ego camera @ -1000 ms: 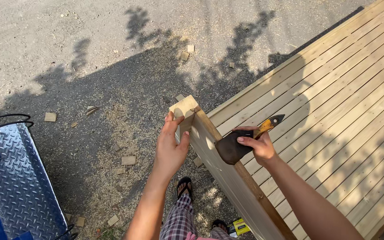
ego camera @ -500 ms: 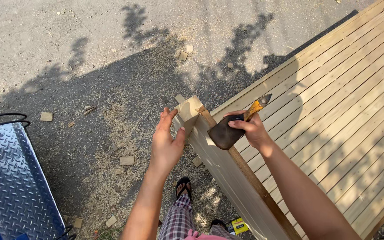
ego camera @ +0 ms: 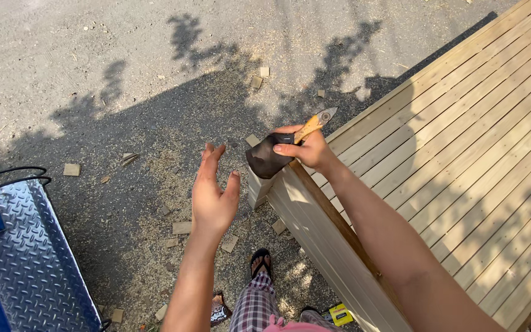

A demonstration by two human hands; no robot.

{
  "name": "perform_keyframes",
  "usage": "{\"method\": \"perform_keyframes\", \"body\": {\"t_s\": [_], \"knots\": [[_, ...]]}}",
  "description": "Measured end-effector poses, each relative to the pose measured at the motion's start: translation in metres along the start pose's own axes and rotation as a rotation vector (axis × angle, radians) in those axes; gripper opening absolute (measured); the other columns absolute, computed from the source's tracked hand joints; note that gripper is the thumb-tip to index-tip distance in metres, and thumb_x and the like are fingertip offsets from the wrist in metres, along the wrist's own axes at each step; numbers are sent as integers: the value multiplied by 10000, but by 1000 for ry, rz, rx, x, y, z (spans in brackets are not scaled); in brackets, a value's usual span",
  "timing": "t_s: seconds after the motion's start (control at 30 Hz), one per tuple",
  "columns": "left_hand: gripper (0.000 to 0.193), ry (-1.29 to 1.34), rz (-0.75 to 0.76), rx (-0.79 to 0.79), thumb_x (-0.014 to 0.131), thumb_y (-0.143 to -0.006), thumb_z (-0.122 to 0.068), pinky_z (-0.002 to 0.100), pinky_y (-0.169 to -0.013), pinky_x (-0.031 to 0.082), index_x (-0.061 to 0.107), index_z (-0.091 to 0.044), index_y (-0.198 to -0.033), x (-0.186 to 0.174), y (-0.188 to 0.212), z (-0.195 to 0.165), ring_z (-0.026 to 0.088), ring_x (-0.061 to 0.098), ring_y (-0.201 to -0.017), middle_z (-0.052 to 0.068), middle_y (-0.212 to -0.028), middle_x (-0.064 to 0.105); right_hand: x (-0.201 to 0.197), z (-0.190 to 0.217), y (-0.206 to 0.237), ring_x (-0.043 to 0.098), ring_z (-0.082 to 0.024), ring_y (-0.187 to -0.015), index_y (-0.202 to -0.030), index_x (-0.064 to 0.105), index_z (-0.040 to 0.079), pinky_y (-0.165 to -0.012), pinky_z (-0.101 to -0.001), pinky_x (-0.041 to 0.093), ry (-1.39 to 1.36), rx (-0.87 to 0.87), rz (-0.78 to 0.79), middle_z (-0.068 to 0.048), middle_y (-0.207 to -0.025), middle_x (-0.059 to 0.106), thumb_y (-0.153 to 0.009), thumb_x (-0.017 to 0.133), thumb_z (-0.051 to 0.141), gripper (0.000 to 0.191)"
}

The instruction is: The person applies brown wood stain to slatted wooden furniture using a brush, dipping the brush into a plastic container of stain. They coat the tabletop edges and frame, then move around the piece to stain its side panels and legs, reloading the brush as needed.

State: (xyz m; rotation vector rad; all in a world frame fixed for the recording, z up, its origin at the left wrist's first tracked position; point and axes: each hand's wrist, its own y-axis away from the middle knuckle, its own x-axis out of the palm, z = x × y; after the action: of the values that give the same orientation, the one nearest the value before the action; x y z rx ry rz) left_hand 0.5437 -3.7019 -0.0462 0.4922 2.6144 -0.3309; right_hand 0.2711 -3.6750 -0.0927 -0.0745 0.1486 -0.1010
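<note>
My right hand (ego camera: 307, 149) grips a wide paintbrush (ego camera: 281, 149) with a yellow wooden handle and dark bristles. The bristles rest on the top of the corner post (ego camera: 259, 187) of a pale wooden deck. My left hand (ego camera: 213, 193) hangs in the air to the left of that post, palm open and fingers spread, touching nothing. The deck boards (ego camera: 462, 141) stretch away to the right, and the deck's side rail (ego camera: 321, 240) runs down toward my legs.
Gravel ground with sawdust and several small wood offcuts (ego camera: 181, 227) lies below. A diamond-plate metal platform (ego camera: 26, 258) with a black rail sits at lower left. My sandalled foot (ego camera: 260, 261) stands by the deck's side.
My left hand has let go of the corner post and pulled back to the left, opening. My right hand has brought the brush onto the post's top.
</note>
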Motion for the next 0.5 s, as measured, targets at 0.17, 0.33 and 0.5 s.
{"method": "perform_keyframes", "body": {"t_s": [0.17, 0.33, 0.5], "knots": [[556, -20, 14, -38, 626, -922, -106, 474, -1208, 281, 500, -38, -1459, -21, 0, -3, 411, 285, -1528, 297, -1617, 332, -130, 22, 81, 730, -188, -732, -1043, 832, 280, -845, -407, 446, 1479, 613, 25, 3, -736, 783, -794, 794, 381, 271], [520, 119, 131, 57, 611, -932, -97, 468, -1230, 280, 526, -26, -1439, 47, 0, -35, 408, 299, -1539, 290, -1616, 365, -190, 26, 242, 694, -134, -900, -1098, 743, 2, -833, -293, 555, 460, 315, -737, -58, -1012, 753, -835, 817, 124, 300], [509, 312, 525, 394, 603, -964, -93, 481, -1257, 272, 505, -7, -1456, 165, 24, -117, 427, 288, -1560, 320, -1634, 329, -201, 46, 384, 647, -95, -886, -1126, 737, -22, -768, -247, 517, 280, 258, -1201, -15, -1020, 727, -961, 796, 163, 254]]}}
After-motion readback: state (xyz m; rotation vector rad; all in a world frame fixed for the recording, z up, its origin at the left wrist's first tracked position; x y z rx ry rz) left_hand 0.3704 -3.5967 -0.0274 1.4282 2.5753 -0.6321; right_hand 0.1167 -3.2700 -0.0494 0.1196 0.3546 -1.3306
